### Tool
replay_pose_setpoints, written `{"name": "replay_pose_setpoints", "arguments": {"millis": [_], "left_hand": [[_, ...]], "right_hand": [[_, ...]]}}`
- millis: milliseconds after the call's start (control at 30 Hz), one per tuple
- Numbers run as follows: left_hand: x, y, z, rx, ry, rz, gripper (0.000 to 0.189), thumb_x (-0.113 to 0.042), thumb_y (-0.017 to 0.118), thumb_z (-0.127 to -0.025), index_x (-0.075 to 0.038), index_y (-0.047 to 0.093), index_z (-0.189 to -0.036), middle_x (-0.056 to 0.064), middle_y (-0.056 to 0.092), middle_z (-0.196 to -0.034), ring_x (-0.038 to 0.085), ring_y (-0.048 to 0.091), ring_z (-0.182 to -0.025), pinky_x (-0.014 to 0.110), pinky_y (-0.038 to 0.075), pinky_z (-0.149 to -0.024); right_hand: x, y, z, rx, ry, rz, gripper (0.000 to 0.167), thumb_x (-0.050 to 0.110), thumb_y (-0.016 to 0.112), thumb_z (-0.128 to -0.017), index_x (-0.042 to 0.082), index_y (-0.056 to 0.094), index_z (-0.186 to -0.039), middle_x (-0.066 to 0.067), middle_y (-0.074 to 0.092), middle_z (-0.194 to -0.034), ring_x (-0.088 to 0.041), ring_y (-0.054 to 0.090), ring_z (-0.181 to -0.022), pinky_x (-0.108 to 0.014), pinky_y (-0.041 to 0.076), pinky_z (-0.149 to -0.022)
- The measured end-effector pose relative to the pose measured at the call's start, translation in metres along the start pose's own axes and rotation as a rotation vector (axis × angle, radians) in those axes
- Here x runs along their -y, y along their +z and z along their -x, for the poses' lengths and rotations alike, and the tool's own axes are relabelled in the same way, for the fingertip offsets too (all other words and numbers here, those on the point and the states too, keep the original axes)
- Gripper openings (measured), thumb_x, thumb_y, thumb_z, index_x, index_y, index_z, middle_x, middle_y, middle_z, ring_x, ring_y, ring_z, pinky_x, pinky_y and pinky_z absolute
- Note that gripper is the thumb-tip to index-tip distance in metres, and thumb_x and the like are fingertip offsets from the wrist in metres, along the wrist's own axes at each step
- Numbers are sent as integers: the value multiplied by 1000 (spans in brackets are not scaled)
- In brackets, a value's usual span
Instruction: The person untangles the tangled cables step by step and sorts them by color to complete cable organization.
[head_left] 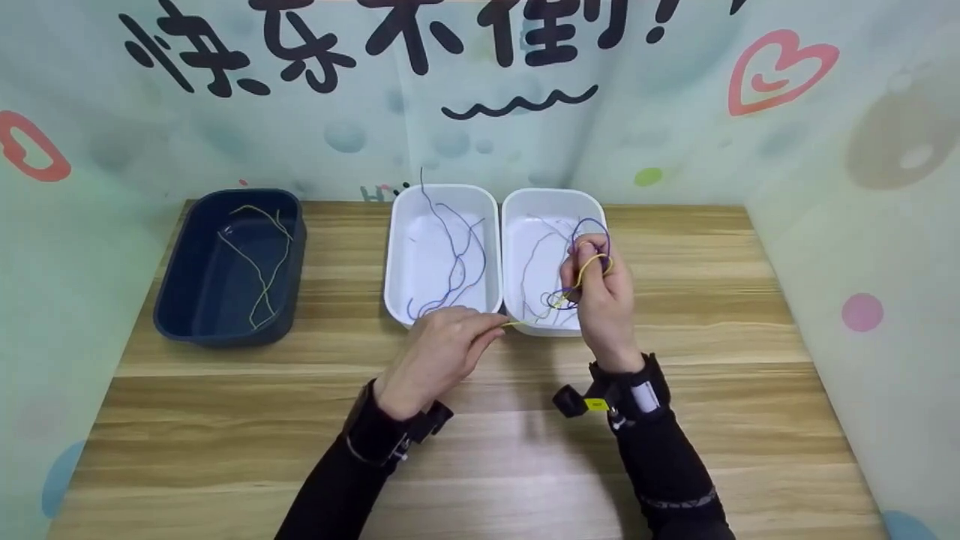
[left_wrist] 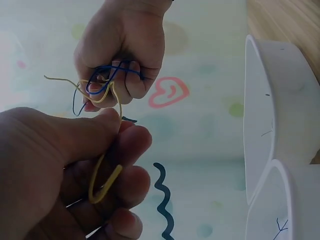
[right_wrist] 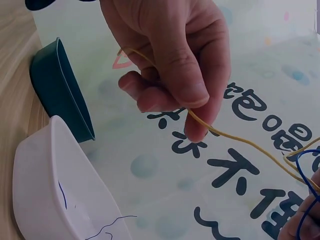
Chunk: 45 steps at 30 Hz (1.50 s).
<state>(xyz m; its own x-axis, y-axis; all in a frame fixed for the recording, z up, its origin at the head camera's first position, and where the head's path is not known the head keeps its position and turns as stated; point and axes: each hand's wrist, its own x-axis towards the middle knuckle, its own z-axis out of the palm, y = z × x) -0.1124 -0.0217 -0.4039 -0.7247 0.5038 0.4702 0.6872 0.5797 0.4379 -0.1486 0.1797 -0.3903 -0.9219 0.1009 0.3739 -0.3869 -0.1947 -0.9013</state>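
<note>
Between the thumb and fingers of my left hand (head_left: 441, 346) a thin yellow wire (right_wrist: 245, 142) is pinched, its bent end hanging below the fingers in the left wrist view. The wire runs across to my right hand (head_left: 606, 304), which grips a looped tangle of yellow and blue wire (head_left: 592, 220). In the head view, my right hand is over the right white tub (head_left: 551, 193), where several thin wires lie. My left hand is by the front edge of the left white tub (head_left: 442, 188), which holds several blue wires (head_left: 457, 262).
A dark blue tub (head_left: 169, 300) stands apart at the left of the wooden table (head_left: 480, 465), with yellow wires (head_left: 262, 277) inside. One blue wire in the left white tub sticks up past its back rim. A printed cloth backdrop (head_left: 480, 142) stands behind the table.
</note>
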Motion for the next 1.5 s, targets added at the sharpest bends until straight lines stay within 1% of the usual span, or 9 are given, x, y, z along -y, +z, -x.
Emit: {"name": "replay_pose_setpoints", "arguments": {"millis": [133, 333, 533, 667, 833, 1000, 1133, 1267, 1500], "left_hand": [[1, -2, 2, 24, -18, 10, 16, -16, 63, -93, -8, 72, -103, 3, 74, -88, 15, 69, -77, 28, 56, -71], [2, -3, 4, -5, -7, -11, 13, -16, 61, -94, -9, 72, -98, 0, 73, -86, 14, 70, -78, 28, 56, -74], [0, -2, 5, 0, 11, -18, 12, -16, 60, -95, -9, 70, -95, -1, 72, -82, 14, 68, -73, 27, 56, -70], [-2, -2, 6, 23, 23, -1, 12, -16, 60, -95, -9, 69, -94, -1, 71, -79, 13, 66, -70, 25, 55, -65], [-4, -2, 6, 54, 32, 20, 14, -17, 58, -96, -9, 69, -94, -2, 69, -77, 12, 65, -67, 25, 54, -62], [-5, -4, 6, 72, 45, 21, 12, -15, 58, -96, -9, 68, -93, -1, 68, -75, 12, 63, -65, 25, 53, -60], [-4, -7, 7, 56, 60, 17, 11, -13, 59, -96, -8, 68, -93, -1, 69, -76, 13, 65, -67, 25, 54, -62], [-4, -11, 8, 31, 72, 7, 9, -12, 60, -95, -8, 68, -93, -2, 70, -76, 13, 66, -68, 26, 55, -64], [-2, -18, 9, 31, 58, -3, 12, -14, 58, -96, -9, 69, -93, -2, 70, -77, 14, 66, -70, 28, 55, -67]], "right_hand": [[-1, -1, -1, 0, 2, 11, 18, 9, 39, -102, 9, 50, -89, 2, 49, -63, -9, 44, -57, -21, 30, -49], [-2, -2, -3, -13, 14, 35, 18, 9, 40, -102, 7, 52, -89, 1, 50, -63, -8, 45, -56, -21, 32, -47], [0, -3, -3, -46, 13, 35, 18, 9, 41, -102, 9, 53, -88, 0, 52, -62, -9, 45, -55, -21, 32, -46], [-1, -3, -4, -78, 10, 31, 18, 8, 41, -101, 8, 54, -88, 0, 53, -62, -8, 45, -54, -20, 33, -45], [-2, -4, -6, -111, 13, 12, 20, 8, 42, -101, 7, 54, -86, -1, 53, -62, -9, 46, -54, -20, 33, -44], [-2, -5, -6, -130, 19, 22, 21, 9, 42, -101, 8, 54, -84, -1, 53, -63, -9, 46, -53, -19, 33, -43], [-1, -6, -7, -132, 27, 25, 22, 10, 43, -101, 8, 55, -83, -1, 54, -64, -8, 46, -54, -17, 33, -43], [-2, -7, -7, -134, 19, 36, 23, 10, 43, -101, 9, 56, -82, -1, 55, -64, -9, 45, -53, -18, 32, -43], [-5, -9, -8, -145, 19, 75, 25, 10, 44, -101, 9, 58, -81, 0, 55, -63, -9, 42, -52, -18, 32, -44]]}}
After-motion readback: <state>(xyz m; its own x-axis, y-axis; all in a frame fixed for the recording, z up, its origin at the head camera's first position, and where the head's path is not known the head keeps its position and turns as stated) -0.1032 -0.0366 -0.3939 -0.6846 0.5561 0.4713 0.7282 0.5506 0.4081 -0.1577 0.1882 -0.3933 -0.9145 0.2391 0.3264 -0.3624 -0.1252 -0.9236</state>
